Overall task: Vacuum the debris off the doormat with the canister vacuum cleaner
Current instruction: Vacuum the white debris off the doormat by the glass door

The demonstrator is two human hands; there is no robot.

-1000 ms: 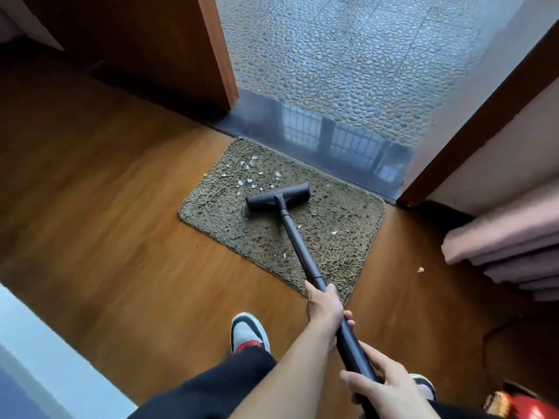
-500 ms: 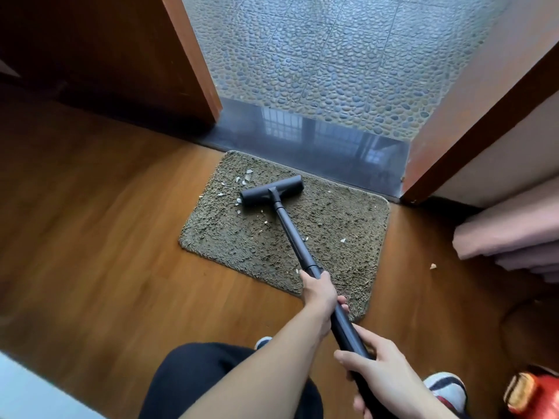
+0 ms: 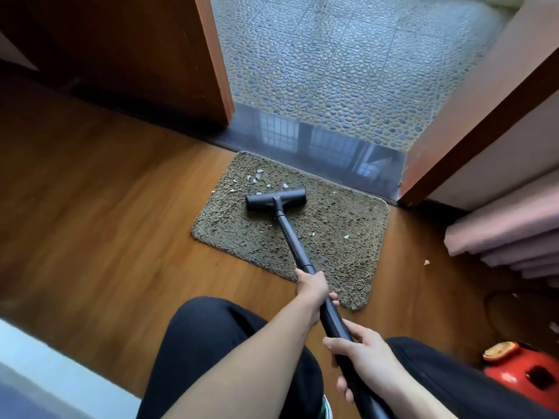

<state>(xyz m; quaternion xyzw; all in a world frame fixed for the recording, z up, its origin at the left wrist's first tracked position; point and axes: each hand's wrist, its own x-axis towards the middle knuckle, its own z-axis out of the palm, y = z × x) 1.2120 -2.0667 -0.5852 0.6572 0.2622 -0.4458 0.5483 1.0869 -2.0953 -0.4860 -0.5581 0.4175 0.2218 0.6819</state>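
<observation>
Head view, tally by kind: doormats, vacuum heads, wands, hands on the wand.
doormat: 1
vacuum head: 1
wand: 1
hands gripping the wand: 2, left hand and right hand
total: 5

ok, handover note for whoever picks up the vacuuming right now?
Left hand grips the wand further toward the head; right hand grips it nearer the body.
Floor head sits on the doormat, left of centre.
Done: near-left part of the mat shows no white chips.
Left: chip cluster just beyond the head, stray chips right of the wand, one lone chip off the mat on the wood floor.
</observation>
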